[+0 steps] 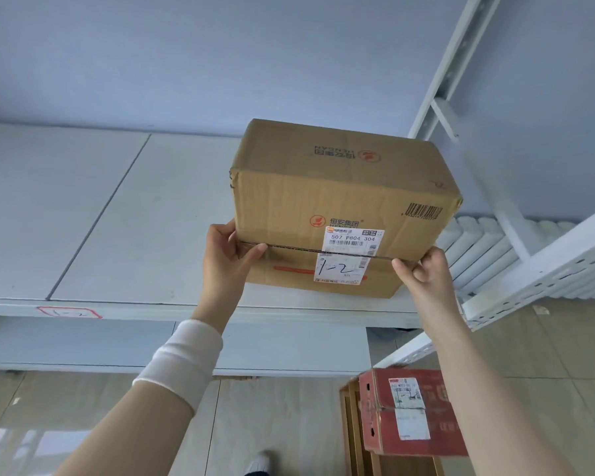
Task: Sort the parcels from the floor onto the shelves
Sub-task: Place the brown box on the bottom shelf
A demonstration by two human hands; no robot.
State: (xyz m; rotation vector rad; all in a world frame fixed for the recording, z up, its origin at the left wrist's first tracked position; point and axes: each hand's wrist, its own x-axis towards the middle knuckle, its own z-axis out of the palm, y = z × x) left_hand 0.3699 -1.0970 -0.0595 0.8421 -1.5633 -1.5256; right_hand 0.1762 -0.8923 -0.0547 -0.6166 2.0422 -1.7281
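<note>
From the head view, the step in hand is shelving one parcel. A brown carton (pixel 327 187) sits in the middle of the frame, at the front right part of a white shelf (pixel 117 218). Its near bottom edge is just behind the shelf's front lip. Whether its full weight is already down on the board cannot be told.

The white label (pixel 344 255) on its near face has "1-2" handwritten on it. A red-bordered tag (pixel 69 312) on the shelf lip, at left of centre, seems to read the same, so this looks like the right shelf.

The next move probably calls for pushing the carton further back so it lies squarely on the board, then letting go and turning to the next one. A red parcel (pixel 409 410) waits at the lower right, on top of something brown near the tiled floor (pixel 289 424).

The left hand (pixel 225 259) clasps the carton's near left edge, thumb across the front face and fingers curled round the side. The right hand (pixel 426 273) grips the near right corner in the same way, thumb on the front. Both hands are clamped on the carton.
</note>
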